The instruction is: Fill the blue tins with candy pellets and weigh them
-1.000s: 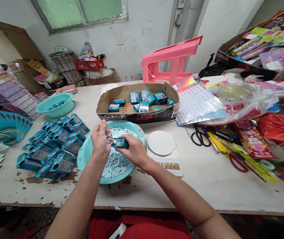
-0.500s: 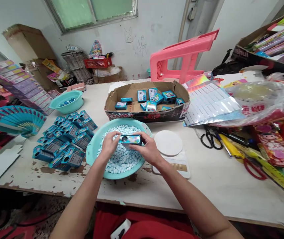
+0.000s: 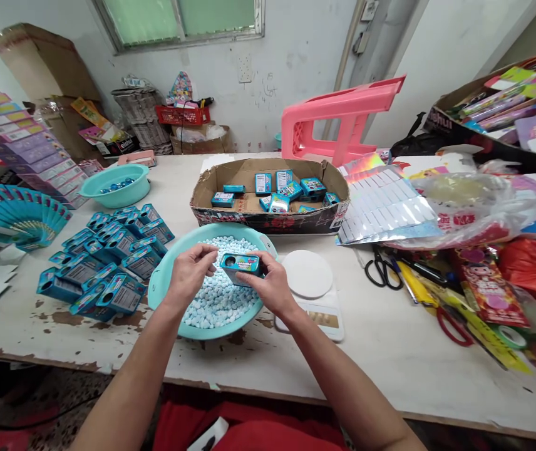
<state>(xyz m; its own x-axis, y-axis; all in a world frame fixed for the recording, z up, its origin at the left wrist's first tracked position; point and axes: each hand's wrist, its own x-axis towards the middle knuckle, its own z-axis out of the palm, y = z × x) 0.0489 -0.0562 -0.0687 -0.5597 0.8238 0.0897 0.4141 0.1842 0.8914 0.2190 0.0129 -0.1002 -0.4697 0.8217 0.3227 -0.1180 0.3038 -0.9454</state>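
Observation:
A small blue box (image 3: 241, 265) with a dark round hole at its left end lies in my right hand (image 3: 270, 282), over a teal basin (image 3: 159, 289) of pale blue candies (image 3: 221, 298). My left hand (image 3: 191, 270) is just left of the box, apart from it, with thumb and index finger pinched together; whether anything is between them is too small to tell. Many similar blue boxes (image 3: 122, 294) stand grouped left of the basin. Behind it, a cardboard tray (image 3: 268, 220) holds several more blue boxes (image 3: 279, 203).
A white scale (image 3: 308, 274) sits right of the basin. A smaller teal bowl (image 3: 118, 191) with shiny blue pieces is at the back left. Black scissors (image 3: 383, 270), a yellow cutter, silver sheets (image 3: 385, 203) and plastic bags lie to the right. A pink stool (image 3: 338, 116) stands behind.
My left hand has let go of the box and moved left, its fingers now curled in a pinch. The box stays in my right hand. The whole view has shifted slightly.

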